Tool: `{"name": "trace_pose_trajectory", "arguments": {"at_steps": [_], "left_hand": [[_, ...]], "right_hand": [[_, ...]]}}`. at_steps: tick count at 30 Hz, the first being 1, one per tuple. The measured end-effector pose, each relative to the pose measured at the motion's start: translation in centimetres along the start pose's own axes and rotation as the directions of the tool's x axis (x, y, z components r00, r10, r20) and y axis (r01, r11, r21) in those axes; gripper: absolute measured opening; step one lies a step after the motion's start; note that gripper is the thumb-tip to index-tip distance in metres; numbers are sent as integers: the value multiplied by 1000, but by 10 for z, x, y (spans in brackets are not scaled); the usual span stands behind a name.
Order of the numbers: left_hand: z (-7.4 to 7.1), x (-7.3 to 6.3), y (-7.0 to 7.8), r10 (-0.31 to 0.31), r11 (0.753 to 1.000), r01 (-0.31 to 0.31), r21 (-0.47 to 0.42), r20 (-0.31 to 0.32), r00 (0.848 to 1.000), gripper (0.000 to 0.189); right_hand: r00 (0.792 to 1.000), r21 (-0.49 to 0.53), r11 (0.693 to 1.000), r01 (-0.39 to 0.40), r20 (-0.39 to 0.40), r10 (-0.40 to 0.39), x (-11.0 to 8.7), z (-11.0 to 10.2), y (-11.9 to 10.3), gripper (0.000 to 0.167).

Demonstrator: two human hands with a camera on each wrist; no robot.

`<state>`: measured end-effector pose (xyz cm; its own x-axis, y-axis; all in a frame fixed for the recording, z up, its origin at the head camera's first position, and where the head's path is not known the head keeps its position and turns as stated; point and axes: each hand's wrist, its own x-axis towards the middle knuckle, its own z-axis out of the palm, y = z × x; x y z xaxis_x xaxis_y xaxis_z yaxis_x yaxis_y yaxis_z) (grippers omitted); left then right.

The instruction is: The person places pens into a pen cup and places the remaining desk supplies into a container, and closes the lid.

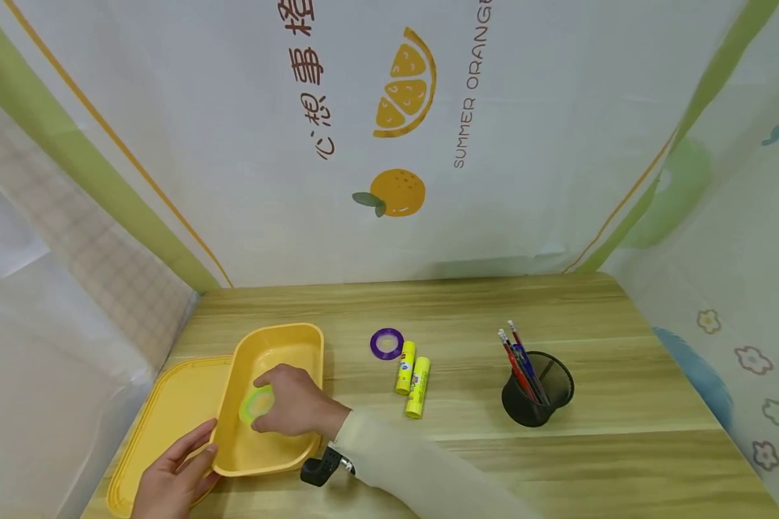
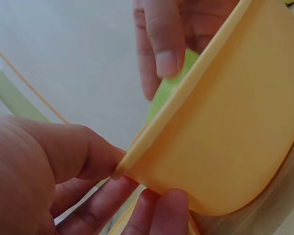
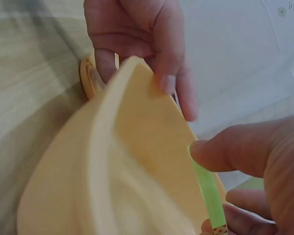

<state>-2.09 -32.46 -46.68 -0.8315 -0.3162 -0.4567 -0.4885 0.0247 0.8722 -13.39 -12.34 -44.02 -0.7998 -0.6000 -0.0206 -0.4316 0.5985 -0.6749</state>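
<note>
A yellow plastic box (image 1: 260,468) stands at the left of the table. At its near left corner my left hand (image 1: 175,472) grips the rim, with the thumb on the upper side and fingers against the outer wall in the left wrist view. My right hand (image 1: 298,404) reaches over the box and pinches a roll of light green tape (image 1: 245,411) between thumb and fingers. Seen from the right wrist, the green tape (image 3: 209,191) is edge-on, close to the box's inner wall.
The yellow lid (image 1: 159,404) lies left of the box, partly behind it. Right of the box are a purple tape roll (image 1: 375,350) and two yellow glue sticks (image 1: 405,369). A black mesh pen cup (image 1: 524,414) with pencils and pens stands further right. Printed cloth hangs behind.
</note>
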Motion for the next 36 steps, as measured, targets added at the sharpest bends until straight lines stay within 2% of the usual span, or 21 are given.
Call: {"name": "trace_pose_trajectory", "arguments": {"at_steps": [6,13,25,36], "left_hand": [[2,-1,2,6,1000,-6,20,9,1000,34],[3,-1,1,11,1000,-11,25,1,1000,34],[1,-3,1,7,1000,-7,3,1,1000,32],[0,-4,0,8,1000,-8,26,-8,1000,35]], "right_hand": [[999,-52,998,-45,29,46,6,13,-6,63],[996,-117,992,-54,69,62,10,18,-6,65],[996,-254,967,10,91,14,11,24,-10,64],[996,-174,984,-36,75,49,12,22,-8,63]]}}
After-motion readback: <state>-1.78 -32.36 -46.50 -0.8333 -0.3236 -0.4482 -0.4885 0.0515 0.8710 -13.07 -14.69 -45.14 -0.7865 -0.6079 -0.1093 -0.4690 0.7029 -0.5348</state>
